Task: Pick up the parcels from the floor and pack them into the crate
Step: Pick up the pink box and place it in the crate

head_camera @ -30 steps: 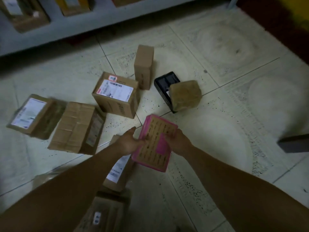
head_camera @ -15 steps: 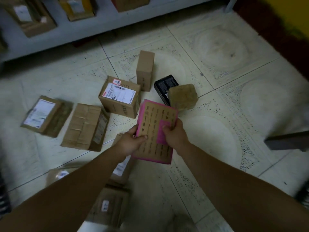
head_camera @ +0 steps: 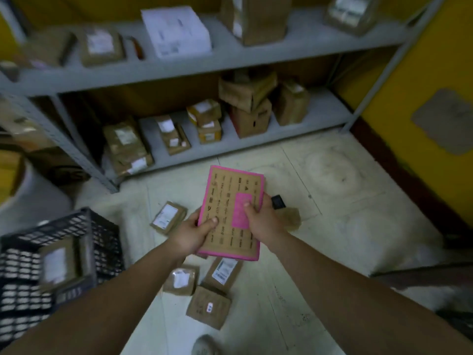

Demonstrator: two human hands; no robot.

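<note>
I hold a flat pink-edged cardboard parcel (head_camera: pixel 231 201) up in front of me with both hands. My left hand (head_camera: pixel 190 233) grips its lower left edge, thumb on top. My right hand (head_camera: pixel 262 220) grips its right side, thumb on the pink label. A dark slatted crate (head_camera: pixel 102 239) stands at the lower left with a brown labelled parcel (head_camera: pixel 60 265) inside it. On the floor below my hands lie several brown parcels: one with a white label (head_camera: pixel 167 217), one taped (head_camera: pixel 180 279), one labelled (head_camera: pixel 224 271), and one plain (head_camera: pixel 208 307).
A grey metal shelf (head_camera: pixel 179 67) loaded with parcels fills the back. A small black box (head_camera: pixel 278 201) and a tan parcel (head_camera: pixel 291 217) lie right of my right hand. A yellow wall (head_camera: pixel 409 98) stands at the right. My shoe (head_camera: pixel 204 344) shows at the bottom.
I have lifted the pink parcel off the floor while the view rose; the shelves and the crate at the left have come into view.
</note>
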